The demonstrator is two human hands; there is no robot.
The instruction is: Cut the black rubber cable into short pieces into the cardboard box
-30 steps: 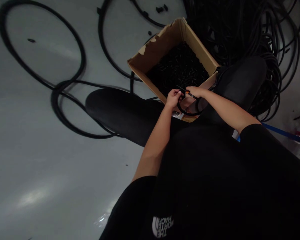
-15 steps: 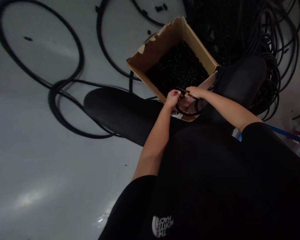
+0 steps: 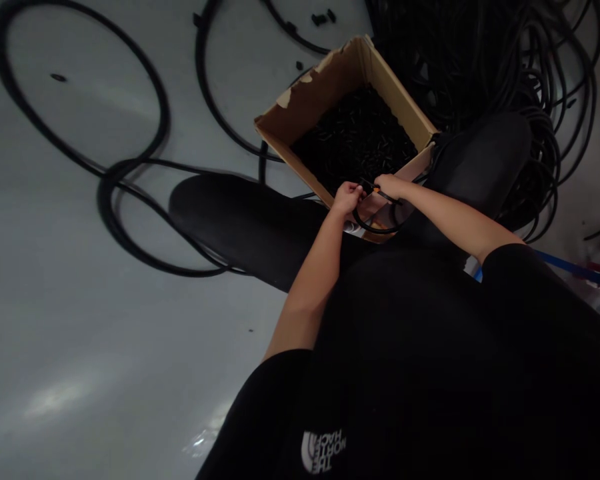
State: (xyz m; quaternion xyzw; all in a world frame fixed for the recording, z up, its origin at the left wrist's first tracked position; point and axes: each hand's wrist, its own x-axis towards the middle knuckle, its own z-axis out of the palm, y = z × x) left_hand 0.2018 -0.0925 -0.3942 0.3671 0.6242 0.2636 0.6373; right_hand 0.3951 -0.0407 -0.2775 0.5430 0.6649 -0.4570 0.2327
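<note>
Over the near edge of a cardboard box [image 3: 310,175], my left hand [image 3: 348,198] is closed on a black rubber hose [image 3: 373,229], which curves down in a loop below my hands. My right hand [image 3: 391,186] is wrapped round scissors [image 3: 376,189] with orange and black handles. Their blades point left to the hose end at my left fingertips; whether they touch it is too dark to tell. Many short black hose pieces [image 3: 365,137] fill the box bottom.
Long black hose coils [image 3: 163,120] lie on the grey floor to the left. A large tangled hose pile [image 3: 460,60] stands behind the box at right. Several small black pieces [image 3: 320,19] are scattered on the floor. My bent legs [image 3: 230,213] flank the box.
The scissor blades, seen apart with one thin blade raised, now look closer together by the left fingertips. Both hands have stayed almost in place.
</note>
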